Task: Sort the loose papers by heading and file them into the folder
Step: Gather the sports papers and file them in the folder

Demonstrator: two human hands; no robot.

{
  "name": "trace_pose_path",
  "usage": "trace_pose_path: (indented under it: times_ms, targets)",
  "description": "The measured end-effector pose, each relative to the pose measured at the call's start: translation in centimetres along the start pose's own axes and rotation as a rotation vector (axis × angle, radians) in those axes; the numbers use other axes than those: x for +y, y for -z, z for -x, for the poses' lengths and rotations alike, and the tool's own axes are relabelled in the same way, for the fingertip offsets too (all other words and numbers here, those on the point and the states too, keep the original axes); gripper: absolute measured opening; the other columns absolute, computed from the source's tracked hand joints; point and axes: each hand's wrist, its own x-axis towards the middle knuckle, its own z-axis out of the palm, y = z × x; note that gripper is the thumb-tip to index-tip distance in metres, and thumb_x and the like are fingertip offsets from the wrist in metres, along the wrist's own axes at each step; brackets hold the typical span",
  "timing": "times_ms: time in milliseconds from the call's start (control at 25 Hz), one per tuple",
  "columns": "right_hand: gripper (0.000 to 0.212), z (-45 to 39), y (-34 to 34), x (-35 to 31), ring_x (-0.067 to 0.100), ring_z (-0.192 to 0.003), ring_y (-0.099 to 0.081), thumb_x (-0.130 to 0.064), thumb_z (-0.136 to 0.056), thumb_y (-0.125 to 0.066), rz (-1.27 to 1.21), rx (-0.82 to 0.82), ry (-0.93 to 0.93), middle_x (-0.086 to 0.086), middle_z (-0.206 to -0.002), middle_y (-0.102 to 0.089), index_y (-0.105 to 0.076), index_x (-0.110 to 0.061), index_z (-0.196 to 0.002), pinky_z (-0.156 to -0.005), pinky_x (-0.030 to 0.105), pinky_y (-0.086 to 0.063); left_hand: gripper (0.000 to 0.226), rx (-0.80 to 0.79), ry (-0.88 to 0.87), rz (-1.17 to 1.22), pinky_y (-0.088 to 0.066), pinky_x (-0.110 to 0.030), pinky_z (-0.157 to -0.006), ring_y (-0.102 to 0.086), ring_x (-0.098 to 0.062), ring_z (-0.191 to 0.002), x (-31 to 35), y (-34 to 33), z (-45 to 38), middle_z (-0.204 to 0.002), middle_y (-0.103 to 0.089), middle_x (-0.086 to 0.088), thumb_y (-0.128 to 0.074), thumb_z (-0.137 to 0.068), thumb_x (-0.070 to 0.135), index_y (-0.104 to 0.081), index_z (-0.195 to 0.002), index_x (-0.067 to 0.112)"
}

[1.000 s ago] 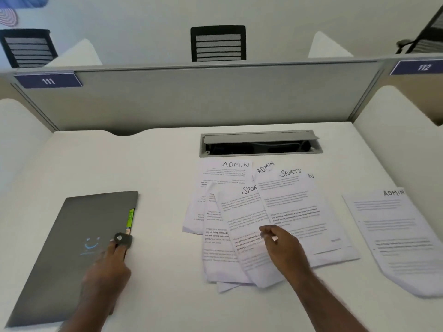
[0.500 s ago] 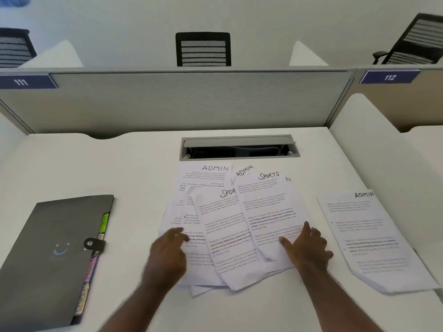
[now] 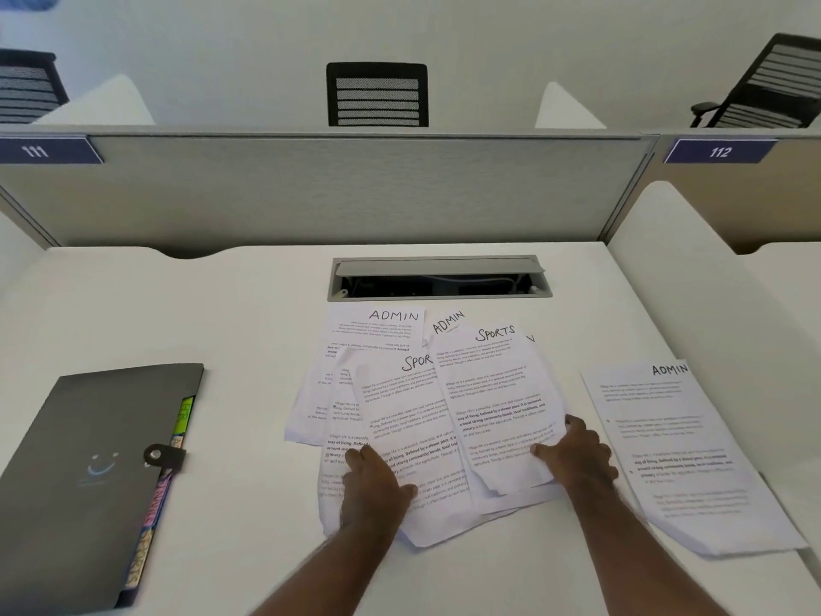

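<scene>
A loose pile of papers (image 3: 426, 393) lies at the desk's middle, with ADMIN headings at the back and two SPORTS sheets on top. The top SPORTS sheet (image 3: 497, 393) bows upward at its lower right corner, where my right hand (image 3: 577, 460) pinches its edge, thumb on top. My left hand (image 3: 373, 486) rests spread on the pile's lower left, pressing on the papers. A single ADMIN sheet (image 3: 675, 451) lies apart to the right. The grey folder (image 3: 89, 473) sits at the left with its snap strap fastened, and coloured tabs show along its right edge.
A grey cable hatch (image 3: 440, 277) stands open just behind the pile. A grey partition (image 3: 311, 193) closes the back of the desk (image 3: 177, 313), and a white side panel (image 3: 693, 269) rises at the right. Office chairs stand beyond the partition.
My left hand left the folder's strap and moved right onto the pile. My right hand slid to the top SPORTS sheet's lower right edge, which now curls up.
</scene>
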Motion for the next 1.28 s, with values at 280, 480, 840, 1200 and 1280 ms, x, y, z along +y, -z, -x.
trace_pose_path:
  times_ms: [280, 480, 840, 1200, 1280]
  targets:
    - [0.024, -2.2, 2.4, 1.9, 0.036, -0.094, -0.067, -0.014, -0.082, -0.072, -0.483, -0.119, 0.058, 0.016, -0.102, -0.071, -0.068, -0.003, -0.103, -0.087, 0.047, -0.056, 0.045, 0.022, 0.042, 0.12, -0.05, -0.044, -0.093, -0.059, -0.035, -0.109, -1.0, 0.0, -1.1, -0.117, -0.047, -0.008, -0.074, -0.08, 0.021, -0.046, -0.114, 0.012]
    - [0.025, -1.8, 3.7, 3.2, 0.032, -0.09, -0.068, -0.001, -0.085, -0.07, -0.675, -0.244, 0.012, 0.017, -0.102, -0.073, -0.067, -0.008, -0.109, -0.082, 0.045, -0.056, 0.007, 0.09, 0.07, 0.318, -0.05, -0.037, -0.076, -0.059, -0.027, -0.084, -2.2, 0.7, -2.4, -0.087, -0.061, -0.001, -0.053, -0.09, 0.016, -0.052, -0.084, 0.018]
    - [0.023, 0.7, 3.1, 1.7, 0.02, -0.091, -0.067, -0.005, -0.092, -0.064, -0.958, -0.395, 0.053, 0.004, -0.102, -0.074, -0.066, -0.016, -0.112, -0.068, 0.031, -0.054, 0.012, -0.039, 0.189, 0.928, -0.058, -0.053, -0.084, -0.07, -0.035, -0.094, -6.5, 4.5, -4.6, -0.101, -0.073, -0.012, -0.054, -0.097, 0.009, -0.065, -0.101, 0.01]
    - [0.017, 8.5, -3.8, -3.7, 0.018, -0.08, -0.073, -0.003, -0.089, -0.067, -0.885, -0.461, 0.19, 0.003, -0.091, -0.078, -0.069, -0.012, -0.104, -0.058, 0.03, -0.058, 0.021, -0.175, 0.188, 1.136, -0.059, -0.04, -0.07, -0.075, -0.027, -0.087, -7.9, 4.5, -3.9, -0.103, -0.077, -0.011, -0.046, -0.103, 0.011, -0.066, -0.108, 0.008]
    - [0.019, 9.8, -5.6, -4.2, 0.019, -0.078, -0.074, -0.002, -0.087, -0.068, -0.816, -0.414, 0.209, 0.003, -0.089, -0.078, -0.07, -0.013, -0.102, -0.061, 0.036, -0.061, 0.028, -0.206, 0.201, 1.193, -0.059, -0.041, -0.072, -0.075, -0.029, -0.087, -7.9, 4.6, -3.9, -0.104, -0.076, -0.016, -0.045, -0.104, 0.022, -0.068, -0.108, 0.007]
